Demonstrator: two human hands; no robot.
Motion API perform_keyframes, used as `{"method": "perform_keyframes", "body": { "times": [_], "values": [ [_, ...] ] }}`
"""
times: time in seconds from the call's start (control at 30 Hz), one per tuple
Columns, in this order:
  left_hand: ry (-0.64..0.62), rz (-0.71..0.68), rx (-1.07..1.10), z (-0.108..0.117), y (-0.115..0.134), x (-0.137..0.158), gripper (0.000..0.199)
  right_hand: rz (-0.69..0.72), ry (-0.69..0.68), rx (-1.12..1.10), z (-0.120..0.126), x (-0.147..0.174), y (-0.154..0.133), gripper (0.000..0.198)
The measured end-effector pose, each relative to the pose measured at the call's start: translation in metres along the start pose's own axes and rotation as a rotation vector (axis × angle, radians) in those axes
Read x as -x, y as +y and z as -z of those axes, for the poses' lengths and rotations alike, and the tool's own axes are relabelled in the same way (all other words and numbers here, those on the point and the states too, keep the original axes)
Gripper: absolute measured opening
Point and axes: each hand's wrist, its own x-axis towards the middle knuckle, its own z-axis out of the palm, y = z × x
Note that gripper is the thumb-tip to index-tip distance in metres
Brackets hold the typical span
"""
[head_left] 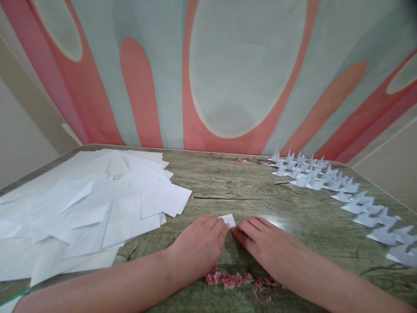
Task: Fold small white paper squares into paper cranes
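A small folded piece of white paper (228, 220) lies on the wood-patterned table, partly covered by my hands. My left hand (205, 239) is closed over its left side, fingers bent and pressed down on it. At its right corner my right hand (256, 237) has its fingers together, thumb and fingertips pinching the edge. The lower part of the paper is hidden behind the hands, so its full folded shape cannot be made out.
A wide heap of loose white paper sheets (127, 217) covers the table's left side. Several folded white paper cranes (365, 217) stand in rows along the right edge. A wall with a pink and grey pattern (169, 87) rises behind the table (221, 182).
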Motion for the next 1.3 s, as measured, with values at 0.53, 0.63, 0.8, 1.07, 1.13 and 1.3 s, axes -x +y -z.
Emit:
{"method": "perform_keyframes", "body": {
  "times": [0.53, 0.63, 0.8, 1.07, 1.13, 1.3],
  "values": [
    [-0.03, -0.025, -0.024, 0.006, -0.002, -0.001, 0.027, -0.378, 0.147, -0.616, -0.013, -0.008, 0.028, 0.012],
    [-0.007, -0.031, -0.013, 0.005, -0.003, -0.002, 0.025, -0.472, 0.179, -0.762, -0.025, -0.016, 0.033, 0.007],
    [0.071, -0.003, 0.01, -0.003, -0.009, -0.006, 0.015, -0.484, 0.169, -0.802, -0.031, -0.023, 0.033, 0.005],
    [0.128, 0.124, 0.286, -0.009, -0.024, -0.017, 0.019, -0.476, 0.146, -0.781, -0.032, -0.023, 0.034, 0.003],
    [0.149, 0.176, 0.451, -0.011, -0.028, -0.019, 0.013, -0.476, 0.156, -0.778, -0.032, -0.023, 0.034, 0.003],
    [0.132, 0.236, 0.7, -0.011, -0.031, -0.022, 0.006, -0.473, 0.169, -0.768, -0.03, -0.022, 0.032, 0.005]
  ]
}}
